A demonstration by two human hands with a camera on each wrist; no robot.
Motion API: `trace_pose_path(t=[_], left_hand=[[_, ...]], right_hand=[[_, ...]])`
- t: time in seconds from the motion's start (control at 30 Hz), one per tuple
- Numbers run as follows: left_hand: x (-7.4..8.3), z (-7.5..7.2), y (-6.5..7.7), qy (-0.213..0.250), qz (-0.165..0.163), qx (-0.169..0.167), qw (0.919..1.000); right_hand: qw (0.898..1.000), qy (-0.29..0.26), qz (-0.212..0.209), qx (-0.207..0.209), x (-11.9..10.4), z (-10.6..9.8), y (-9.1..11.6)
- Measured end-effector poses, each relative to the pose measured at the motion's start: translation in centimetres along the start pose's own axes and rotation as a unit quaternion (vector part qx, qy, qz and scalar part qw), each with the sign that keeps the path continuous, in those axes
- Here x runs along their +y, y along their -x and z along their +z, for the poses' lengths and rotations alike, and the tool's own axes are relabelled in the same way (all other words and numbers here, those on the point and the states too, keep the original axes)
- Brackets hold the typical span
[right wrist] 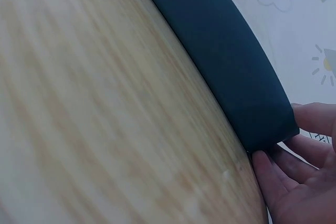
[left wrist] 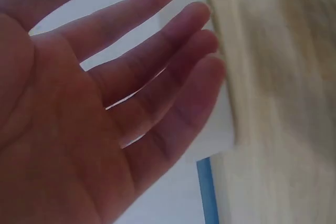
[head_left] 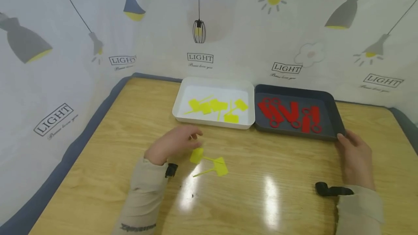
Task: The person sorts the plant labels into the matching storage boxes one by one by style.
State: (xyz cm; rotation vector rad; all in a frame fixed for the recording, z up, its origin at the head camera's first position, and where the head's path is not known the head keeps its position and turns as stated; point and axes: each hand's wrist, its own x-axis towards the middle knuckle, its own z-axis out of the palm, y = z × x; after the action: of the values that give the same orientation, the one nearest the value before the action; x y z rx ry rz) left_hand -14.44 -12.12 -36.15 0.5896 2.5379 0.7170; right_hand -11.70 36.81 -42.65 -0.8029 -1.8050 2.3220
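In the head view my left hand (head_left: 176,141) hovers over the table in front of the white tray (head_left: 212,123), fingers loosely bent and holding nothing. Just below its fingertips lie two yellow plant labels (head_left: 220,167), flat squarish heads on thin stems, one overlapping the other. In the left wrist view the palm and spread fingers (left wrist: 152,66) are bare. At the right, my right hand (head_left: 357,157) grips the near right corner of the dark grey tray (head_left: 334,110). The right wrist view shows fingers (right wrist: 270,177) around that corner.
Several yellow plant labels (head_left: 231,118) lie in the white tray. The dark tray, right beside it, holds several red tags (head_left: 294,111) with ring ends. A printed cloth (head_left: 228,46) hangs behind the wooden table (head_left: 235,198).
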Motion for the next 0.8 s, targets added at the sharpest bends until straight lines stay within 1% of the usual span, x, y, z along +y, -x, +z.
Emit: trace_pose_path(t=[0.1, 0.17, 0.27, 0.33, 0.4, 0.5, 0.8], left_hand=[[-0.5, 0.7, 0.2, -0.023, -0.01, -0.004, 0.9997], [-0.6, 0.9, 0.5, -0.04, -0.026, -0.015, 0.9988], [-0.4, 1.0, 0.7, -0.052, -0.047, -0.033, 0.997], [-0.3, 1.1, 0.7, -0.055, -0.051, -0.04, 0.9964], [-0.4, 1.2, 0.6, -0.058, -0.045, -0.042, 0.9964], [-0.4, 1.5, 0.7, -0.061, -0.047, -0.041, 0.9962], [0.0, 1.9, 0.7, -0.066, -0.058, -0.029, 0.9957]], right_hand=[[1.0, 0.008, 0.006, 0.001, 0.2, 0.0, -0.1], [1.0, 0.009, 0.004, 0.002, 0.4, -0.1, -0.2], [1.0, 0.015, -0.003, 0.005, 0.5, -0.2, -0.4], [1.0, 0.015, -0.011, 0.005, 0.6, -0.2, -0.5], [1.0, 0.021, -0.014, 0.008, 0.7, -0.1, -0.5], [1.0, 0.021, -0.014, 0.009, 0.7, -0.2, -0.6], [1.0, 0.022, -0.012, 0.008, 0.6, -0.2, -0.7]])
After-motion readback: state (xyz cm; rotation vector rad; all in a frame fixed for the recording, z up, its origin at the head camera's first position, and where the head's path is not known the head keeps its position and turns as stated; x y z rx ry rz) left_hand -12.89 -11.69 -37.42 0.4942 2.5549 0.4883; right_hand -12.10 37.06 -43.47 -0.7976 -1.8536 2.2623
